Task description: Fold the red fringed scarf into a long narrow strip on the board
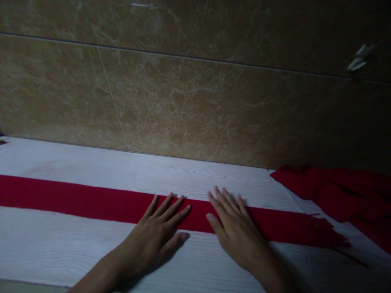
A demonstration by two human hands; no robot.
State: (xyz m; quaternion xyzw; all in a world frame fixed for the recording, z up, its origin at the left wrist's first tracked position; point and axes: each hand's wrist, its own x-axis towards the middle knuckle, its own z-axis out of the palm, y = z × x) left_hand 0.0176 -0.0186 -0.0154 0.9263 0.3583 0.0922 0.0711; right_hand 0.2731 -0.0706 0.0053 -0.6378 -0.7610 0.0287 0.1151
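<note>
A long, narrow strip of red cloth (79, 199) lies flat across the white wood-grain surface (91, 244), running from the left edge of the head view to a frayed, ragged end at the right. My left hand (157, 232) rests on it near the middle, palm down with fingers spread and the thumb on the white surface. To the right of it, my right hand (235, 226) also lies flat over the strip, fingers stretched out. Each hand covers a part of the cloth beneath it.
A crumpled heap of red fabric (342, 195) lies at the right, past the frayed end. Behind the surface rises a brown marbled tile wall (183, 106). A small pale object (360, 59) shows on the wall at upper right, too blurred to name.
</note>
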